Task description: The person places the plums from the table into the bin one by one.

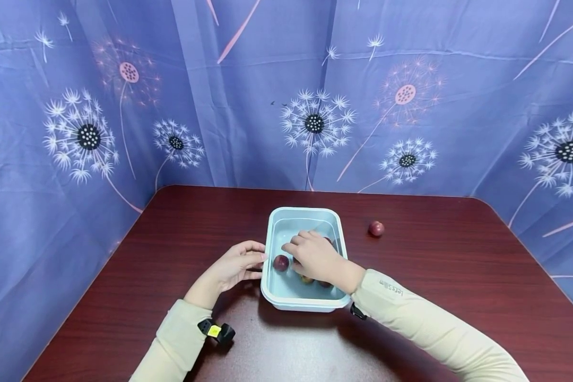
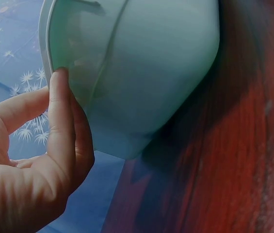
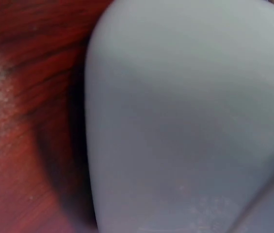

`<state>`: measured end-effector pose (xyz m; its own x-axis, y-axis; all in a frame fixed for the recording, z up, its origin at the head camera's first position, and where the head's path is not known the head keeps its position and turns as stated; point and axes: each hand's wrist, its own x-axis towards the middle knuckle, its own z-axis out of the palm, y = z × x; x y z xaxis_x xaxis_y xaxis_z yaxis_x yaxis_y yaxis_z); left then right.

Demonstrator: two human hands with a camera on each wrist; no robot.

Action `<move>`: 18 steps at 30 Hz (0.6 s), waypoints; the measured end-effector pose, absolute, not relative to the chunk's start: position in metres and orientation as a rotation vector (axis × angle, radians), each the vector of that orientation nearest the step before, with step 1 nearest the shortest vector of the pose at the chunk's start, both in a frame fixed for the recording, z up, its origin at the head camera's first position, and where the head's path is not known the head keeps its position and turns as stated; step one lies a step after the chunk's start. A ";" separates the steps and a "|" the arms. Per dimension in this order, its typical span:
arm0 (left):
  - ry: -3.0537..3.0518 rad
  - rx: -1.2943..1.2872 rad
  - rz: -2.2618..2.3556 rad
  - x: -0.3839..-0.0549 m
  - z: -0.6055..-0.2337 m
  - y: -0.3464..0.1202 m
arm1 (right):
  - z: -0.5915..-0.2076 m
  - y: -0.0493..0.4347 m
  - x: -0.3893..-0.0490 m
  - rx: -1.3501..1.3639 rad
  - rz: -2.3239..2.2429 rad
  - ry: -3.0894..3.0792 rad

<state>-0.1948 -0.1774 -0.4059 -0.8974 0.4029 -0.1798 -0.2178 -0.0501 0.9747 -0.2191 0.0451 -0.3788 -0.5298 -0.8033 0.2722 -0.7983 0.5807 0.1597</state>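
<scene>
A pale blue plastic tub stands on the table and holds several dark red plums. One plum lies apart at its left side; a yellowish-red one shows below my right hand. My right hand reaches down inside, fingers curled round a dark plum that they mostly hide. At the tub's left side, my left hand touches the rim and outer wall with extended fingers. In the left wrist view those fingers lie against the tub wall. Only the tub's outside fills the right wrist view.
Another plum rests on the dark red wooden table, right of the tub. A blue curtain with dandelion prints hangs behind the table and along its sides. A black wrist strap is on the left sleeve.
</scene>
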 end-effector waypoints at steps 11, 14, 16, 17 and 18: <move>1.810 0.205 2.001 -0.195 -0.405 -0.177 | -0.371 0.050 -0.220 1.285 0.013 -2.489; 1.807 0.205 2.006 -0.195 -0.406 -0.177 | -0.369 0.053 -0.222 1.283 0.046 -2.485; 1.810 0.203 2.006 -0.195 -0.407 -0.177 | -0.367 0.055 -0.224 1.279 0.065 -2.485; 1.811 0.201 2.007 -0.194 -0.407 -0.178 | -0.365 0.056 -0.224 1.275 0.070 -2.487; 1.812 0.199 2.006 -0.194 -0.407 -0.178 | -0.363 0.058 -0.225 1.267 0.080 -2.490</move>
